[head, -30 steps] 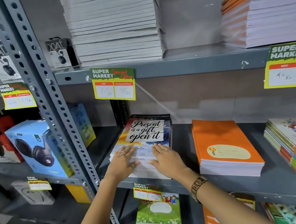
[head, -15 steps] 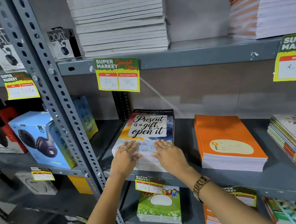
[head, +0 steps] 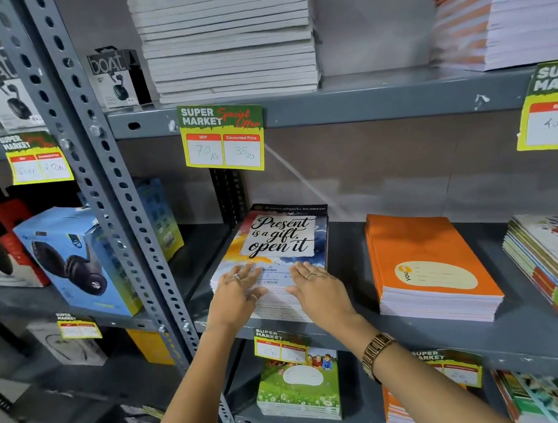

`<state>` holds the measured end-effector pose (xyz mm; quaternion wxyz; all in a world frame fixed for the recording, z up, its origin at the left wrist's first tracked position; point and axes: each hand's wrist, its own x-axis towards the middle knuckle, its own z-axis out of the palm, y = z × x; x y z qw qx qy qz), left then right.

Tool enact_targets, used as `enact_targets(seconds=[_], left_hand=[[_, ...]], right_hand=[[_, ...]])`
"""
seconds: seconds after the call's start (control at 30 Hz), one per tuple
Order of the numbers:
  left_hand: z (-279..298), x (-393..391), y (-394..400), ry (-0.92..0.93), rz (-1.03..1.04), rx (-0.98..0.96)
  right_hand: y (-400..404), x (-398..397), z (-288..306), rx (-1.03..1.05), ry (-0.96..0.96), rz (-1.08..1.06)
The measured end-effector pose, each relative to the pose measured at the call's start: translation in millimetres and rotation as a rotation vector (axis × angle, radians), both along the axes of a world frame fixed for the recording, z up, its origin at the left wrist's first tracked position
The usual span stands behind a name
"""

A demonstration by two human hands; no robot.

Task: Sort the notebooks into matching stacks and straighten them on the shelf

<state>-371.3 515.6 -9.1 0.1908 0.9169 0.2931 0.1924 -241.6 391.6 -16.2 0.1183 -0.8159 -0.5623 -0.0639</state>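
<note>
My left hand (head: 236, 293) and right hand (head: 316, 288) lay flat, fingers spread, gripping nothing, palms on near end of "Present is a gift, open it" notebook stack (head: 282, 242). Stack sat on middle shelf (head: 348, 259), beside upright post (head: 124, 227), well left of orange notebook stack (head: 428, 264). Judged step: squaring stack. Best done with even pressure from both palms, nudging near edges flush and parallel to shelf lip, not letting top cover slide alone.
</note>
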Motion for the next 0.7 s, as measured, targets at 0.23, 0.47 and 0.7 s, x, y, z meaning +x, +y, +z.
enact_targets(seconds=[0.23, 0.47, 0.7], left_hand=[[-1.7, -0.2, 0.5, -0.028, 0.006, -0.021], [-5.6, -0.5, 4.8, -0.043, 0.005, -0.018], [3.6, 7.9, -10.6, 0.207, 0.087, 0.211]], right_hand=[[-0.8, -0.1, -3.4, 0.026, 0.017, 0.002], [-6.4, 1.6, -8.1, 0.069, 0.067, 0.038], [-30.4, 10.6, -0.5, 0.146, 0.013, 0.063]])
